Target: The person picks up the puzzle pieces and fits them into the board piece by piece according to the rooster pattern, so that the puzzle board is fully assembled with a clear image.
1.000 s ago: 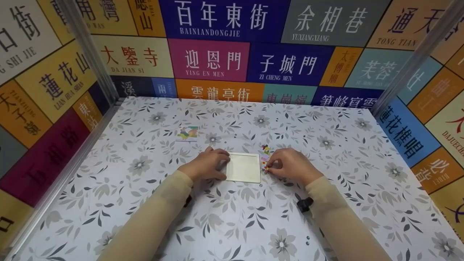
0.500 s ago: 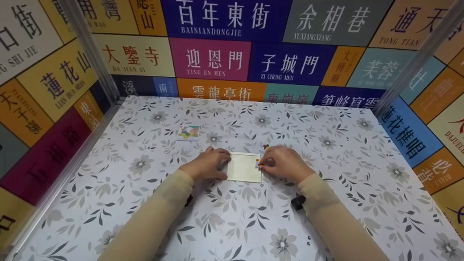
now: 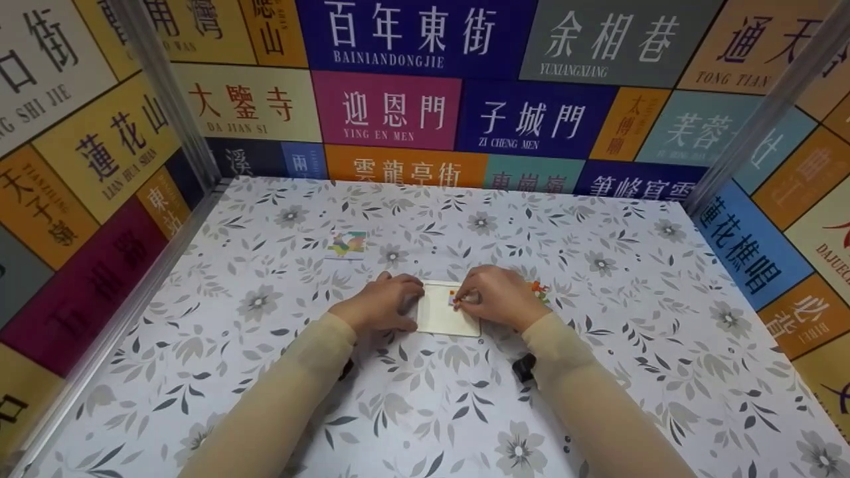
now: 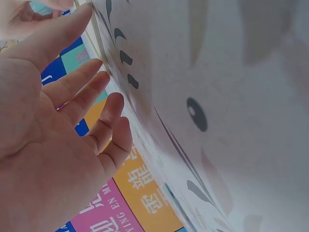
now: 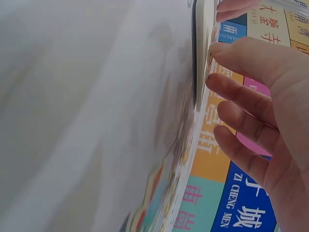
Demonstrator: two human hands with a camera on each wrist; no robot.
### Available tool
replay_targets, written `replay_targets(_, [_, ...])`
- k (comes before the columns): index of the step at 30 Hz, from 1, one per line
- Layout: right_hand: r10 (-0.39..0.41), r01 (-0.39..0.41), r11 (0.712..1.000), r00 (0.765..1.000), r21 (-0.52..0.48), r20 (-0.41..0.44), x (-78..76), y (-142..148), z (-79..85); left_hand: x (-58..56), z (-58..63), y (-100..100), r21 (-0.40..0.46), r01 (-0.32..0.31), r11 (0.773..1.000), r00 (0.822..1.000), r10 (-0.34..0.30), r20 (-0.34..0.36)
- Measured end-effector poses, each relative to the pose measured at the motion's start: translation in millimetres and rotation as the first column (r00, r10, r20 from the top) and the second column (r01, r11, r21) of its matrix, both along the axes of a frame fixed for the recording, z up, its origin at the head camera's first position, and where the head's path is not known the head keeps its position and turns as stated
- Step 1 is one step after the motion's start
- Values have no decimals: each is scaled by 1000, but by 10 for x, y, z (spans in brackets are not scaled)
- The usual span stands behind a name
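Observation:
A small multicoloured puzzle piece [image 3: 452,298] is pinched between the thumb and fingers of my right hand [image 3: 503,299], over the right part of a flat cream tray [image 3: 440,320]. At the tray's left edge, my left hand [image 3: 377,303] rests with thumb and fingertips spread along it. The left wrist view has the left thumb and fingers [image 4: 82,82] fairly straight, their tips at the tray's side. In the right wrist view, the right thumb and index finger [image 5: 231,86] come together at the tray, and the held piece is mostly hidden.
Other colourful pieces [image 3: 538,291] lie to the right of the right hand, partly covered by it. A small picture card [image 3: 346,245] lies farther back to the left. The table [image 3: 412,411] has a leaf-print cover, with walls of coloured signs behind and at both sides.
The right hand has moved left from beside the tray to over it, bringing the pinched puzzle piece along. More loose pieces now show behind it. The left hand stays at the tray's edge.

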State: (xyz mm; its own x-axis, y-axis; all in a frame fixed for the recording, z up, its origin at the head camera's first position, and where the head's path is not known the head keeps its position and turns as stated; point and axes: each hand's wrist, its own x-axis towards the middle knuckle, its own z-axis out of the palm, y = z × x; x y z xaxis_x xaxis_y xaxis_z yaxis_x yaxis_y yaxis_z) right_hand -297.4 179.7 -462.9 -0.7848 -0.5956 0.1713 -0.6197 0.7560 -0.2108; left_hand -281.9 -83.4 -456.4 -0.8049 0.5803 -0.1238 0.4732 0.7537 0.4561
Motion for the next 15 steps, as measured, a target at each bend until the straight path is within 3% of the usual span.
replay_targets(5, [7, -7, 1000, 1000, 8, 4, -19, -107, 16, -7, -6, 11, 3, 8, 1000, 999, -8, -37])
replay_targets(15, [37, -37, 999, 999, 31, 6, -66, -244, 7, -9, -7, 14, -8, -14, 1000, 1000, 13, -7])
